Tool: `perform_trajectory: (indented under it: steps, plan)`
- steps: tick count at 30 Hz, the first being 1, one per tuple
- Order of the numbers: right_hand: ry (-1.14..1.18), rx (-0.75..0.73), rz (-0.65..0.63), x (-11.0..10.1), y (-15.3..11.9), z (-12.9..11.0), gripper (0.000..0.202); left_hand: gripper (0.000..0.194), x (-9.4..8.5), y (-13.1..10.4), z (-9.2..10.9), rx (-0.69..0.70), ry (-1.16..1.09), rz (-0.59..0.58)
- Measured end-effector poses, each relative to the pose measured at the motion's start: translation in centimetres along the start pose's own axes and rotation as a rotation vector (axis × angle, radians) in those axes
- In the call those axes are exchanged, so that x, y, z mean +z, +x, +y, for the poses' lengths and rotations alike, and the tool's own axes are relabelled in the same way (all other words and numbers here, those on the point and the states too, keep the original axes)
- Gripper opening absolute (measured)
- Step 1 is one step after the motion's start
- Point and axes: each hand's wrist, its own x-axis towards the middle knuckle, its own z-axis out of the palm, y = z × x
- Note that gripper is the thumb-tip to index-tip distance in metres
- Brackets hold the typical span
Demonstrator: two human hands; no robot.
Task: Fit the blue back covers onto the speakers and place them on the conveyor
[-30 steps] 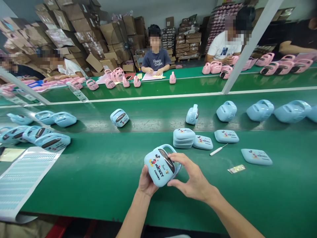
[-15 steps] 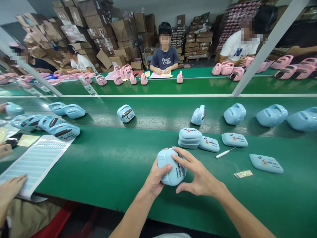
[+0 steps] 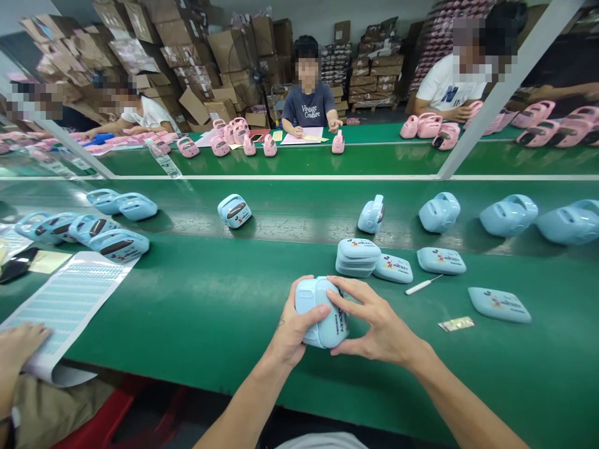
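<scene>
Over the near green table I hold a light blue plastic case (image 3: pixel 324 333) with a "Mickey" print on its face. My left hand (image 3: pixel 286 330) is wrapped round its left side, thumb across the front. With my right hand (image 3: pixel 379 321), I grip the printed side: fingers on top, thumb at the lower edge. Beyond the case lie a stack of light blue printed covers (image 3: pixel 357 267) and a single cover (image 3: pixel 394 269) leaning against it. Further right are two more covers, a far one (image 3: pixel 441 261) and a near one (image 3: pixel 499 305). A white-handled screwdriver (image 3: pixel 419 287) lies between them and my right hand.
A small flat packet (image 3: pixel 456 324) lies to the right. Several light blue cases (image 3: pixel 437 213) stand along the conveyor (image 3: pixel 299 212). At left, a co-worker's hand (image 3: pixel 23 343) rests by a sticker sheet (image 3: pixel 70 305). Across the belt, people sit among pink cases (image 3: pixel 337 142).
My right thumb has closed onto the lower edge of the case. The view has shifted slightly. Across the belt, a person's hand has moved toward a pink case.
</scene>
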Motion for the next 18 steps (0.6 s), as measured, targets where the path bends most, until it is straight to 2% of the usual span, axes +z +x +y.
perform_trajectory:
  steps: [10,15,18]
  plan:
    - [0.074,0.069,-0.006,0.9,-0.6,0.2,0.097,0.072,0.0,0.3,-0.1,-0.032,-0.007,0.000]
    - [0.243,0.183,0.001,1.8,-0.3,0.6,0.093,0.070,0.2,0.6,-0.7,-0.023,-0.033,0.083]
    - [0.321,0.238,-0.057,1.7,0.3,1.0,0.090,0.071,0.2,0.7,-1.1,-0.027,-0.059,0.129]
